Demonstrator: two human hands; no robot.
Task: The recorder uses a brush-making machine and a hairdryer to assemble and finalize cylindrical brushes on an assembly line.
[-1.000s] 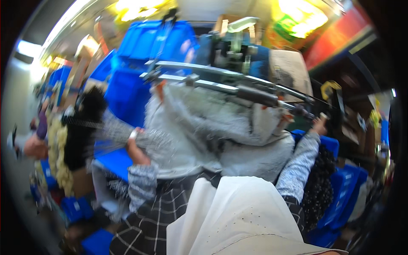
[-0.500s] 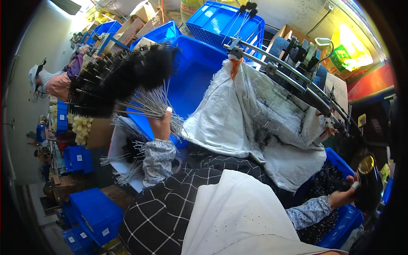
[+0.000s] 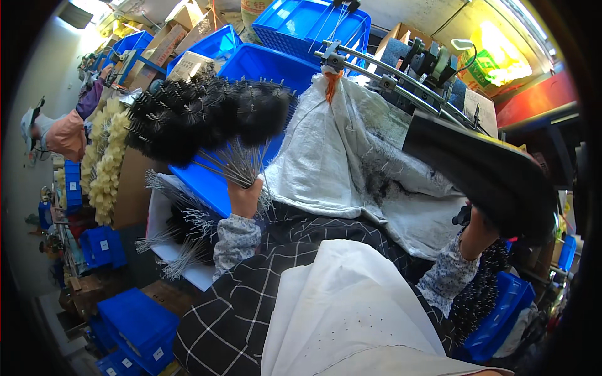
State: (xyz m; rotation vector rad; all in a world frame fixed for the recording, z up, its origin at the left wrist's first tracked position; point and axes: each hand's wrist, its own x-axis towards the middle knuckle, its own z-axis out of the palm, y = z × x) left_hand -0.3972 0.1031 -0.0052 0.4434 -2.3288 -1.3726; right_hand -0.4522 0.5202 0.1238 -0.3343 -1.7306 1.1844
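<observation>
From the head view, I see my left hand [image 3: 246, 197] closed tight round the wire stems of a big bunch of black brushes [image 3: 207, 113]. The bristle heads fan out toward ten o'clock from the fist, over a blue crate [image 3: 276, 66] that sits at twelve o'clock from it. The bunch is clear of any surface, held in the air.

My right hand [image 3: 478, 233] is at three o'clock from my lap, raised and wrapped round the lower end of a long black bundle [image 3: 483, 172] that slants up toward eleven o'clock. I cannot tell how the fingers sit on it, since the bundle covers most of them, but the grip looks closed.

Between the two hands hangs a white sack [image 3: 351, 163], draped from a metal rail [image 3: 401, 78] at one o'clock and smudged dark in the folds. At eight o'clock from my left hand more wire stems [image 3: 179, 241] lie on a white sheet [image 3: 191, 272], beside a cardboard box with pale yellow brushes [image 3: 106, 160]. At four o'clock, below my right hand, a blue bin [image 3: 495, 313] holds more dark pieces.

I judge the work to be partway: one bunch is gathered and in hand, while plenty of loose stems at eight o'clock are not yet picked up. Nothing shows where the held bunch is meant to go.
</observation>
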